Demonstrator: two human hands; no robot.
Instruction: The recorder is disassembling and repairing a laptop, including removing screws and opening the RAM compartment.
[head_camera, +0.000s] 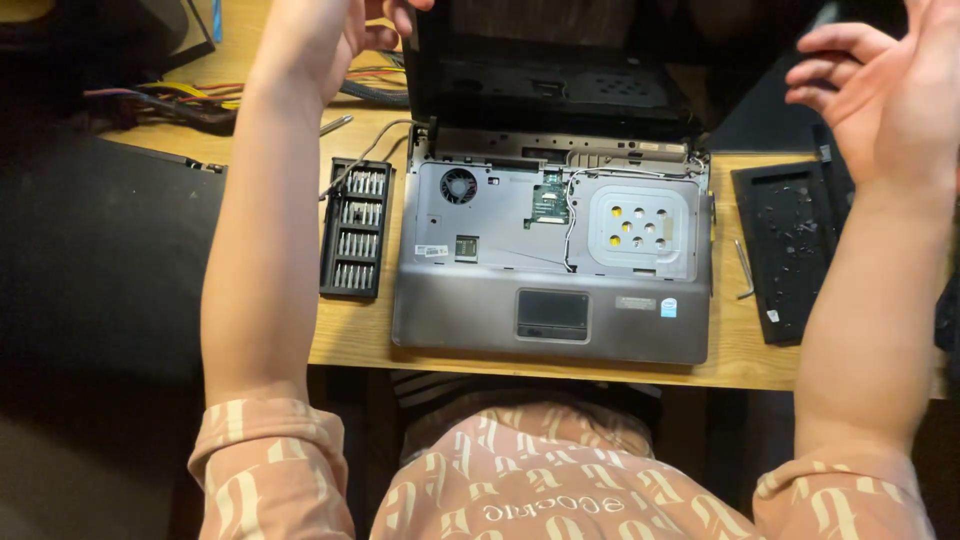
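Clearly seen from the head camera, a grey laptop (552, 255) lies in the middle of the frame on a wooden tabletop (350, 335), its keyboard taken off so that the fan, a small green circuit board and a silver metal plate with yellow-backed holes lie bare. Its dark lid stands raised at the top centre.

Both arms rise from the lower corners and frame the machine. The left hand (320, 35) sits at the upper left of the frame, partly cut by the top edge, close to the lid's upper left corner; its grip is mostly out of sight, so I cannot tell whether it has hold of anything. The right hand (890, 80) hangs at the upper right, fingers spread and loose, holding nothing, well apart from the lid.

Just left of the laptop lies a black screwdriver bit case (356, 230), open with its rows of bits showing, probably kept there for easy reach. At the right, a black keyboard panel (790, 245) rests face down, seemingly set aside, with a small bent metal tool (744, 268) between it and the laptop. Coloured cables (190, 98) trail at the upper left.
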